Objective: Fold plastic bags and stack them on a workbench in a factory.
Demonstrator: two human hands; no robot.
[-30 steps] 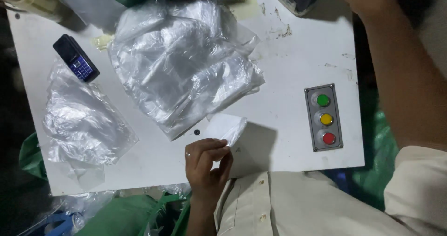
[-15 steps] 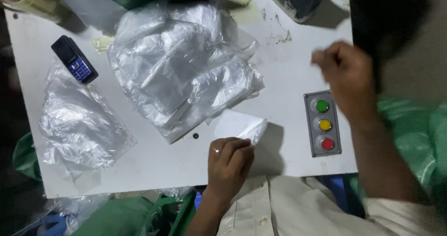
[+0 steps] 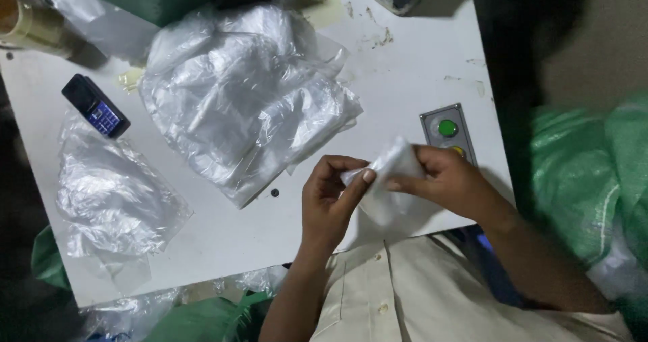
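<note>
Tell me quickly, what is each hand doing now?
Left hand: closed, pinching the edge of the small clear bag.
Right hand: closed, holding the same bag from the other side.

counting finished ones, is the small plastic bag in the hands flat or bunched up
Bunched up: the small plastic bag is crumpled between left hand and right hand.

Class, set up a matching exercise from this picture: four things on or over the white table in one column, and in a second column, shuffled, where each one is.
Things
1. small bag
2. phone
3. big bag pile
4. button box

Places
A. table middle, towards the far edge
B. held between left hand and right hand
C. table's left part, beside a flat clear bag
D. near the table's right edge, partly behind the right hand

Pairs: 1-B, 2-C, 3-A, 4-D
</note>
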